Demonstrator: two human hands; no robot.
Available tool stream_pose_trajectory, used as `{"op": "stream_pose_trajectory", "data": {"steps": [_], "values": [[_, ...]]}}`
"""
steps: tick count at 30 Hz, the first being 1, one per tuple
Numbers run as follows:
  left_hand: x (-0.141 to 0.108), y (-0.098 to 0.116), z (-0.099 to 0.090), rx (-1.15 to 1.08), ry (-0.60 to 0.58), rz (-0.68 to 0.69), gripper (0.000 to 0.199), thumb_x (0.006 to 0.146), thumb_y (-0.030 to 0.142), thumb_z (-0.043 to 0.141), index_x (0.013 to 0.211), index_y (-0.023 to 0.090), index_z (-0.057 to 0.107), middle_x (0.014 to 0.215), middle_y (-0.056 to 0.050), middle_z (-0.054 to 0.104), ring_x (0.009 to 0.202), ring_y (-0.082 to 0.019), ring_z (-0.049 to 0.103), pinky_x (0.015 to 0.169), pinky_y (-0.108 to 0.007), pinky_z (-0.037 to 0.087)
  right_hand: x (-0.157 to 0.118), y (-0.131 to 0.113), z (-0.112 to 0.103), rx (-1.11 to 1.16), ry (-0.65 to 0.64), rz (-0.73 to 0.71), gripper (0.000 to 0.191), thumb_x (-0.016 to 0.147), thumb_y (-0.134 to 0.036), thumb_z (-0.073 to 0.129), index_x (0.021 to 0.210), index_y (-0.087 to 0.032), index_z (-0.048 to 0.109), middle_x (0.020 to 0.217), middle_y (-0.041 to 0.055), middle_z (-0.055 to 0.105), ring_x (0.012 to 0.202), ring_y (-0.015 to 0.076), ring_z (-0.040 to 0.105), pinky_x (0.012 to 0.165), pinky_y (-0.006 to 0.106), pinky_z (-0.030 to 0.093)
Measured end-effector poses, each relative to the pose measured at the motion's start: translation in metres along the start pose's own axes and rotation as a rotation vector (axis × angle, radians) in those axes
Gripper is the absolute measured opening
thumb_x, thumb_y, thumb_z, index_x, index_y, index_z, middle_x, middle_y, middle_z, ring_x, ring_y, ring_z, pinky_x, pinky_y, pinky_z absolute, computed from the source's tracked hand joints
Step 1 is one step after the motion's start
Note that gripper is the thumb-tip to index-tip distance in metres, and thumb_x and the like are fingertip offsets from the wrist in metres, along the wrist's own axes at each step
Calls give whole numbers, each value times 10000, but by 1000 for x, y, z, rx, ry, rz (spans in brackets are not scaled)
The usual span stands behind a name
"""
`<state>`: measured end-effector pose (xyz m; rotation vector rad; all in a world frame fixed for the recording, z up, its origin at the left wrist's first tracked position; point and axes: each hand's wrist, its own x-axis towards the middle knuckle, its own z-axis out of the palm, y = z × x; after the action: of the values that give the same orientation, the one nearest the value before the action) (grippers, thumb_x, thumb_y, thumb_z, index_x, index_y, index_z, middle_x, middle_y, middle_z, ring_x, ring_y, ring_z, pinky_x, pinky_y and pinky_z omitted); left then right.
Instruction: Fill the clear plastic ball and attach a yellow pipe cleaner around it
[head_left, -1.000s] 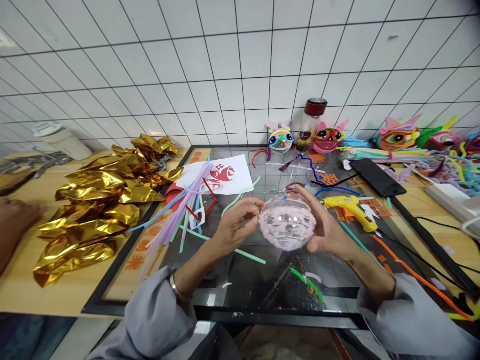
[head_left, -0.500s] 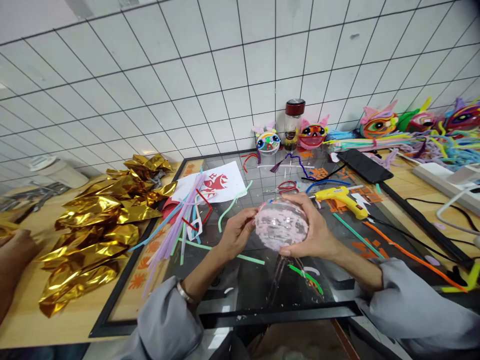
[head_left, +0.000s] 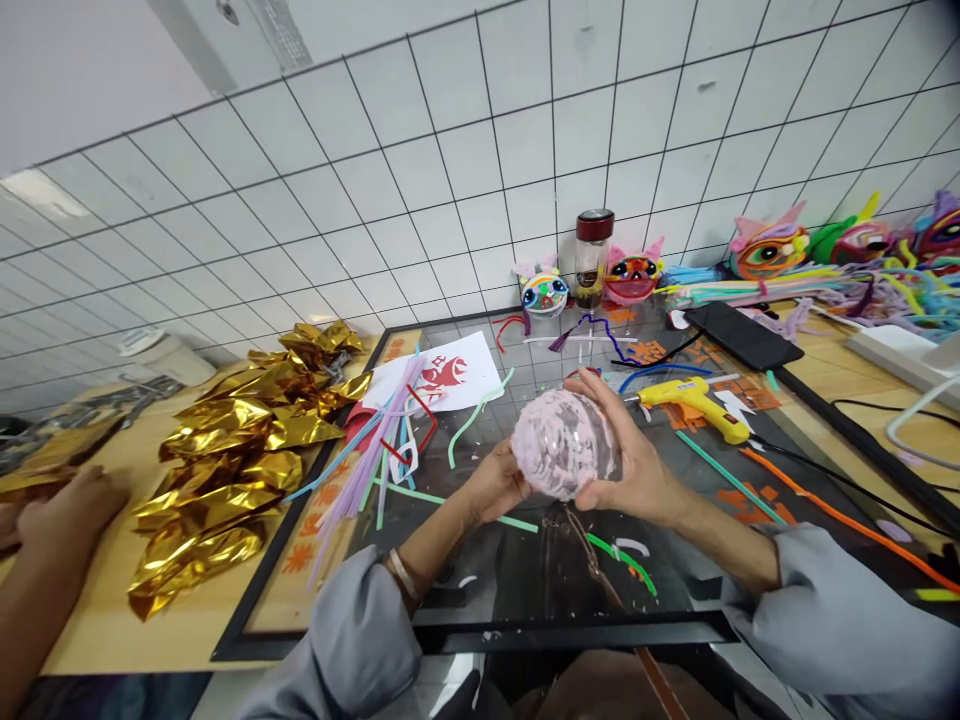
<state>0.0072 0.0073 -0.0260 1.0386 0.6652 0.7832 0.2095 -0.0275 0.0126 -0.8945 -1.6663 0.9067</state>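
A clear round ball wrapped in pale pink fuzzy strips (head_left: 562,445) is held up between my two hands, above the dark framed glass board (head_left: 480,590). My right hand (head_left: 637,465) curves around its right side, thumb low and fingers on top. On the lower left, my left hand (head_left: 496,485) pinches the ball's edge with bent fingers. Behind the ball lies a yellow hot glue gun (head_left: 694,403), its nozzle pointing left. Red-handled scissors are mostly hidden behind the ball. A green pipe cleaner (head_left: 621,562) rests on the board below my hands.
Purple pipe cleaners (head_left: 367,445) and a white sheet with a red paper cutout (head_left: 450,372) lie left, beside crumpled gold foil (head_left: 232,450). Another person's hand (head_left: 71,505) is at far left. Decorated animal-face balls (head_left: 544,292), a lidded bottle (head_left: 592,260) and a phone (head_left: 744,335) stand or lie behind.
The ball has been turned in my hands, so its thickly covered end now faces left. My left hand has slid lower on it. The view has shifted slightly.
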Motion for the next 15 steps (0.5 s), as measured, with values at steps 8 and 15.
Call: {"op": "stream_pose_trajectory", "data": {"steps": [8, 15], "values": [[0, 0, 12, -19, -163, -118, 406, 916, 492, 581, 1105, 156, 709, 1022, -137, 777, 1073, -302, 720, 924, -410, 588, -3, -11, 6, -185, 96, -116, 904, 643, -583, 840, 1409, -250, 496, 1321, 133, 582, 1225, 342, 567, 1054, 496, 468], [0, -7, 7, -61, -167, -166, 297, 944, 333, 544, 1114, 150, 705, 1011, -64, 776, 926, -214, 755, 728, -234, 592, 3, -10, 6, -139, 128, -21, 842, 641, -630, 817, 1345, -265, 535, 1234, 107, 599, 1165, 330, 578, 1020, 507, 478]]}}
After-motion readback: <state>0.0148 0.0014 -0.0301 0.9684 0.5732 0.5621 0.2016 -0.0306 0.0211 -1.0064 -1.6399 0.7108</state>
